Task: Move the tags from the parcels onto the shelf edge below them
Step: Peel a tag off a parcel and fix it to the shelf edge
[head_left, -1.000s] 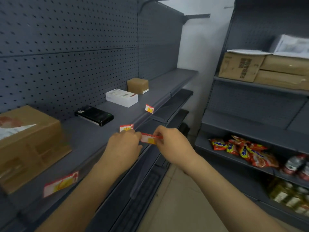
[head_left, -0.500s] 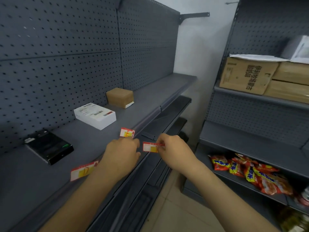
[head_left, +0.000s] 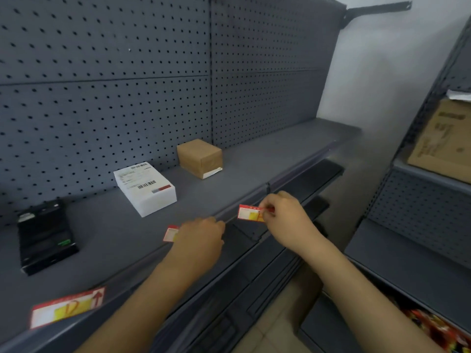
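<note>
My right hand [head_left: 285, 220] pinches a red, white and yellow tag [head_left: 248, 213] by its right end, holding it against the front edge of the grey shelf [head_left: 244, 169]. My left hand [head_left: 201, 240] rests curled on the shelf edge, partly covering a second tag [head_left: 170, 233] that sits on that edge. A third tag [head_left: 67, 307] sits on the edge at the near left. On the shelf lie a black box [head_left: 46, 236], a white labelled parcel [head_left: 145, 187] and a brown parcel [head_left: 200, 157].
A perforated grey back panel [head_left: 127, 85] rises behind the parcels. Lower dark shelves [head_left: 293, 200] jut out below the hands. A second rack at the right holds a cardboard carton [head_left: 443, 146] and red snack packets [head_left: 435, 327].
The view has swung right and closer to the shelf. My right hand has carried the tag up and to the right along the shelf edge, away from my left hand.
</note>
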Demonstrator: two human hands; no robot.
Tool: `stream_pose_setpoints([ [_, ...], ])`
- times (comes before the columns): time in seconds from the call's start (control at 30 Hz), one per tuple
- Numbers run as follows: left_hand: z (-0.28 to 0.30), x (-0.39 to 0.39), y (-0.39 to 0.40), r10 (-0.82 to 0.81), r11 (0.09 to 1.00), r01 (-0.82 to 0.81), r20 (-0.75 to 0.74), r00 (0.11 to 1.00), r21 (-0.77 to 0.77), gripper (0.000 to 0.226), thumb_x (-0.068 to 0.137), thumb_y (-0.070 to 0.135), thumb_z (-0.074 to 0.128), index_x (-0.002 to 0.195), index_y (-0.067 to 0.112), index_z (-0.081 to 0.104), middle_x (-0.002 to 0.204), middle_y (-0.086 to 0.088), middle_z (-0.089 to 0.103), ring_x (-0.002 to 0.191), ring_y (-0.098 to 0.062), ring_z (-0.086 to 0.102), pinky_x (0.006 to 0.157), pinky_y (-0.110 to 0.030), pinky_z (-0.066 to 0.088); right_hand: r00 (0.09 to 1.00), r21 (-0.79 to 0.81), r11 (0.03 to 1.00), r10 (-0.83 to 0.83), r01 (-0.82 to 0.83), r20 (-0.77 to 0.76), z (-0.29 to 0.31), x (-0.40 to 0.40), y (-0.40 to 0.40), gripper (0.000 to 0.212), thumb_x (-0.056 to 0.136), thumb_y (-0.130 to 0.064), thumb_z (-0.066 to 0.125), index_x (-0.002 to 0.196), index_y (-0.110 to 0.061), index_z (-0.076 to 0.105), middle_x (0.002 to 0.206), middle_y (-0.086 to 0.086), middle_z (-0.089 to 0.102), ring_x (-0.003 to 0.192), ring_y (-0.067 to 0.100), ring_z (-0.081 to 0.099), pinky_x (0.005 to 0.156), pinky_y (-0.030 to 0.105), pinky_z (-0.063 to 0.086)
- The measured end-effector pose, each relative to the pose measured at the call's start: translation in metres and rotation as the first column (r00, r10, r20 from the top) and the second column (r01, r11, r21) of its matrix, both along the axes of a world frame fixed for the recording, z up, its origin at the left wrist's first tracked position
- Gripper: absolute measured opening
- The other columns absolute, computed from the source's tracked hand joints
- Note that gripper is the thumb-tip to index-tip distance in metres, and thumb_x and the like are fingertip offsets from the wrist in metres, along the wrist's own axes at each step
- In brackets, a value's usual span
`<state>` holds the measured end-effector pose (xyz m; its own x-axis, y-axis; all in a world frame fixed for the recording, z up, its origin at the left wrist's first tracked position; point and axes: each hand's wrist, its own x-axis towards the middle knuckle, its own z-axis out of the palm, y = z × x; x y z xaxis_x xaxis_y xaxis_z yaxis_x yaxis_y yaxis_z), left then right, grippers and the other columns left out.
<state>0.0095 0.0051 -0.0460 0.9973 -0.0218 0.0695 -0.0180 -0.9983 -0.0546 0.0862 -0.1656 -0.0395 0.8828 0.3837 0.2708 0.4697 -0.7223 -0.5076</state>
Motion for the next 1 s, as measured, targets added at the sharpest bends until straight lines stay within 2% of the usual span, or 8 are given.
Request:
stream_pose_setpoints([
  [0.1, -0.007, 0.035, -0.004, 0.008, 1.000, -0.008, -0.017, 1.000, 0.013, 0.024, 0.095, 0.029, 0.049, 0.114, 0.016, 0.056, 0.117, -0.007, 0.060, 0.103, -0.027, 0.059, 0.084, -0.036, 0.047, 0.999, -0.010, 0.999, 0.033, -0.033, 0.001, -0.006, 0.040, 0.003, 0.015, 0.088, -0.005, 0.054, 0.092, -0.009, 0.068, 0.093, 0.004, 0.047, 0.091, 0.023, 0.050, 0.075, 0.022, 0.035],
  [0.17, -0.010, 0.058, -0.005, 0.021, 0.999, -0.020, -0.019, 1.000, 0.035, 0.024, 0.094, 0.028, 0.049, 0.114, 0.016, 0.056, 0.117, -0.007, 0.061, 0.103, -0.027, 0.060, 0.083, -0.036, 0.047, 0.998, -0.027, 0.998, 0.061, -0.061, -0.020, -0.007, 0.063, 0.009, 0.016, 0.087, -0.005, 0.055, 0.093, -0.009, 0.069, 0.094, 0.006, 0.052, 0.090, 0.023, 0.053, 0.072, 0.022, 0.035],
  [0.3, -0.017, 0.093, -0.009, 0.047, 0.997, -0.047, -0.003, 0.999, 0.063, 0.023, 0.094, 0.025, 0.048, 0.113, 0.017, 0.057, 0.114, -0.007, 0.063, 0.100, -0.027, 0.061, 0.081, -0.035, 0.048, 0.991, -0.049, 0.991, 0.120, -0.123, -0.065, -0.008, 0.099, 0.013, 0.015, 0.087, -0.009, 0.055, 0.094, -0.013, 0.067, 0.100, 0.010, 0.061, 0.092, 0.025, 0.057, 0.078, 0.032, 0.049],
  [0.43, -0.025, 0.118, -0.018, 0.094, 0.995, -0.095, 0.018, 0.995, 0.031, 0.031, 0.092, 0.021, 0.048, 0.123, 0.022, 0.052, 0.114, -0.004, 0.064, 0.100, -0.027, 0.062, 0.077, -0.034, 0.049, 0.974, -0.076, 0.975, 0.198, -0.207, -0.114, -0.014, 0.128, 0.010, 0.013, 0.088, -0.013, 0.055, 0.093, -0.013, 0.067, 0.097, 0.007, 0.067, 0.085, 0.022, 0.062, 0.075, 0.039, 0.055],
  [0.7, -0.035, 0.160, -0.046, 0.330, 0.944, -0.330, 0.013, 0.944, 0.008, 0.032, 0.091, 0.018, 0.049, 0.121, 0.025, 0.054, 0.117, -0.003, 0.065, 0.102, -0.026, 0.064, 0.080, -0.036, 0.052, 0.881, -0.079, 0.883, 0.449, -0.463, -0.148, -0.024, 0.191, 0.004, 0.012, 0.089, -0.016, 0.056, 0.094, -0.015, 0.066, 0.095, 0.006, 0.070, 0.083, 0.023, 0.064, 0.073, 0.044, 0.056],
  [0.83, -0.040, 0.168, -0.059, 0.421, 0.907, -0.420, 0.034, 0.906, -0.035, 0.041, 0.088, 0.013, 0.049, 0.126, 0.029, 0.053, 0.117, -0.004, 0.066, 0.101, -0.028, 0.065, 0.082, -0.035, 0.053, 0.838, -0.024, 0.845, 0.524, -0.533, -0.150, -0.027, 0.211, -0.001, 0.009, 0.089, -0.018, 0.058, 0.091, -0.015, 0.066, 0.089, 0.005, 0.070, 0.077, 0.021, 0.064, 0.071, 0.045, 0.056],
  [1.0, -0.043, 0.171, -0.069, 0.511, 0.858, -0.512, 0.029, 0.859, 0.034, 0.027, 0.088, 0.013, 0.051, 0.110, 0.019, 0.064, 0.108, -0.007, 0.069, 0.097, -0.027, 0.065, 0.079, -0.032, 0.051, 0.802, 0.021, 0.811, 0.581, -0.584, -0.142, -0.033, 0.227, 0.008, 0.008, 0.090, -0.018, 0.059, 0.094, -0.017, 0.066, 0.093, 0.003, 0.071, 0.080, 0.015, 0.066, 0.073, 0.042, 0.058],
])
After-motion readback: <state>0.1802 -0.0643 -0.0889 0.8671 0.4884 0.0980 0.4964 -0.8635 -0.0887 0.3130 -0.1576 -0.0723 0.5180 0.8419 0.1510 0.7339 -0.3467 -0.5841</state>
